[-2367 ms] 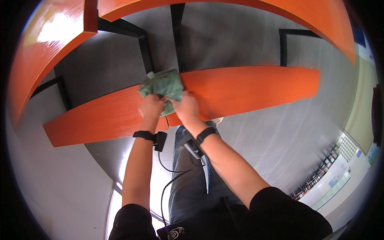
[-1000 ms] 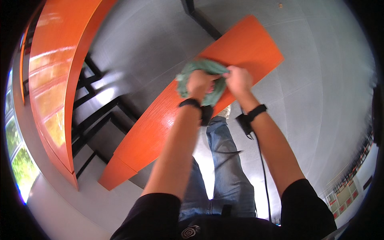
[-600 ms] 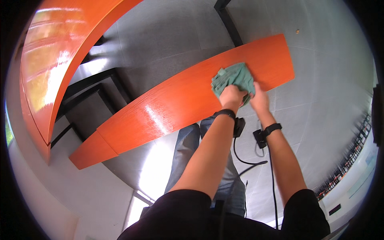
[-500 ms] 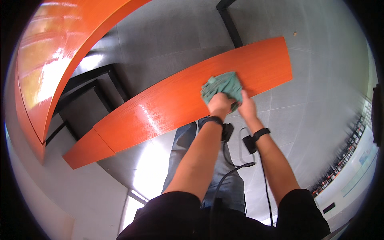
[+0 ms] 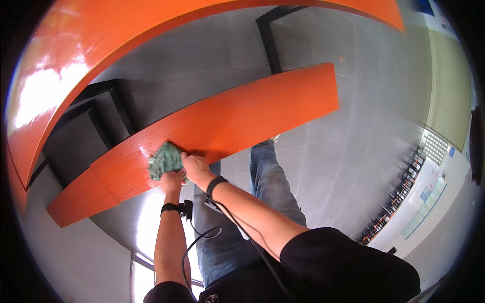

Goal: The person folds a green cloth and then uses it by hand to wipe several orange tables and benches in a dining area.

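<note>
Left hand [image 5: 172, 181]: fingers curled, pressed down at the near edge of the bench, forearm straight.
Right hand [image 5: 195, 168]: just beside it, fingers bent, wrist banded, forearm angled in.

No packages or screens in view. Far right of the grip on the green cloth [image 5: 165, 160], about level with it: small blue square sign [image 5: 449, 151] on the pale wall. Just below that, lower than the grip: pale blue-green wall panels [image 5: 423, 196], oblong, set in a row. Far up-right, at the rim: blue poster [image 5: 423, 6], partly cut off.
</note>
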A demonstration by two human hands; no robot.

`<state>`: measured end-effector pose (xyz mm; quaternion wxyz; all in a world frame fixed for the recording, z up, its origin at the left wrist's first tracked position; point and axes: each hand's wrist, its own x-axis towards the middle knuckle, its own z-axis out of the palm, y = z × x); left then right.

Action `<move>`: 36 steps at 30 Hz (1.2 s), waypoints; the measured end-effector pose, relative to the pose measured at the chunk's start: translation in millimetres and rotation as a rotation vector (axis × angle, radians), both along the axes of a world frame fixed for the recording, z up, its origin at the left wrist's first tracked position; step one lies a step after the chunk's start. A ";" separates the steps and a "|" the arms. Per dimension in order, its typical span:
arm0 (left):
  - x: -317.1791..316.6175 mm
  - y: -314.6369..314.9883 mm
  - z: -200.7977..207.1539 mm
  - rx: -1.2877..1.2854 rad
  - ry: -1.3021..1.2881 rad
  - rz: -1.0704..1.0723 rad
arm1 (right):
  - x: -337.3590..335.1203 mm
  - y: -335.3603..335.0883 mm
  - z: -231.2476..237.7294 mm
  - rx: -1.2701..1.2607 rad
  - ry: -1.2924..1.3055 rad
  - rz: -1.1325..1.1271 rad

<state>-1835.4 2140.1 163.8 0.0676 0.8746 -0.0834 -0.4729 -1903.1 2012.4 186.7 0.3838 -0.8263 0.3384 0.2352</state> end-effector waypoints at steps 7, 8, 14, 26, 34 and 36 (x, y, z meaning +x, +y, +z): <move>-67.0 -85.8 14.3 -0.140 0.133 -0.269 | -101.1 -97.4 1.0 0.060 -0.091 -0.006; -63.1 -105.2 14.4 -0.121 0.167 -0.368 | -105.1 -106.3 -0.6 0.061 -0.115 -0.027; -139.8 -229.2 12.5 0.031 0.322 -0.386 | -195.8 -215.2 -2.7 0.089 -0.098 -0.125; -334.4 -596.7 28.9 -0.150 0.385 -0.539 | -424.5 -530.0 -3.5 -0.192 0.016 -0.552; -341.6 -635.8 20.2 -0.405 0.310 0.039 | -364.9 -594.0 20.0 -0.519 -0.156 -0.325; -328.0 -646.5 24.2 -0.426 0.343 0.233 | -332.8 -606.3 22.0 -0.507 -0.197 -0.294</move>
